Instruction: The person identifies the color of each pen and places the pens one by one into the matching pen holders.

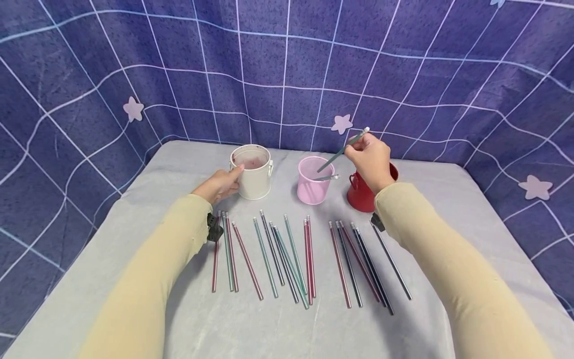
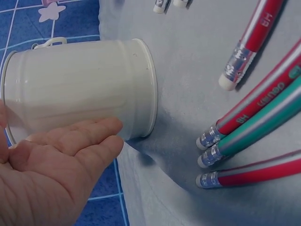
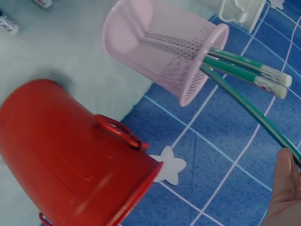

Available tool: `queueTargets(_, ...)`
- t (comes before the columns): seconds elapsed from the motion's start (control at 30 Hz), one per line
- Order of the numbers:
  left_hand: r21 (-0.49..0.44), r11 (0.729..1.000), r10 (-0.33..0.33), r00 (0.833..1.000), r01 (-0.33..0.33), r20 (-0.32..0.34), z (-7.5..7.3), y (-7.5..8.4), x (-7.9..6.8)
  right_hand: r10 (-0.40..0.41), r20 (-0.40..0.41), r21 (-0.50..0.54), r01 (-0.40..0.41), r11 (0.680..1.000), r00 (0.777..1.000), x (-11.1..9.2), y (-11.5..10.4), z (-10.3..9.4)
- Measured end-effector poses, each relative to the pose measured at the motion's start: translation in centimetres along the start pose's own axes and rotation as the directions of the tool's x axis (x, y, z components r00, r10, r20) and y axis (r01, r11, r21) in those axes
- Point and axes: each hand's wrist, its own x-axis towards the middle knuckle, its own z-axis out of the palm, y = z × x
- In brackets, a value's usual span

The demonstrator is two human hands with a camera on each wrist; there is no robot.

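A gridded blue curtain (image 1: pixel 264 55) round a table (image 1: pixel 350 334) suggests a booth

A person wears a pale yellow top, its plain left sleeve (image 1: pixel 148 279) and right sleeve (image 1: pixel 453 259) reaching the wrists and lightly creased along the forearms. A small, blocky black left wrist device (image 1: pixel 215 229) and a matching dark right wrist device (image 1: pixel 377 222) sit at the cuffs, below a bare left hand (image 1: pixel 217 185) and right hand (image 1: pixel 371 158).
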Motion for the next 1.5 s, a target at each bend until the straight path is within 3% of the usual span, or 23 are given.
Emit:
queueTargets(0.3,0.071,0.997,0.012,1.0,-0.013,0.015,-0.5,-0.2,-0.4,0.035,0.106,0.0,-0.035,0.999,0.994,-1.0,1.1,1.3)
queueTargets(0.63,0.013,0.999,0.036,0.999,-0.036,0.002,-0.2,-0.3,-0.1,0.059,0.161,0.001,-0.06,0.998,0.985,-1.9,1.8,2.7)
queueTargets(1.13,0.01,0.999,0.039,0.999,-0.038,-0.006,0.1,-0.2,0.1,0.074,0.174,0.009,-0.076,0.997,0.982,-2.6,3.3,4.4)
queueTargets(1.3,0.048,0.999,0.022,1.0,-0.021,-0.01,0.0,-0.4,0.1,0.087,0.187,-0.001,-0.088,0.996,0.979,-2.9,3.5,4.8)
queueTargets(1.5,0.052,0.998,0.021,1.0,-0.021,-0.013,0.1,-0.2,0.1,0.069,0.156,-0.019,-0.067,0.998,0.985,-3.0,3.9,5.0)
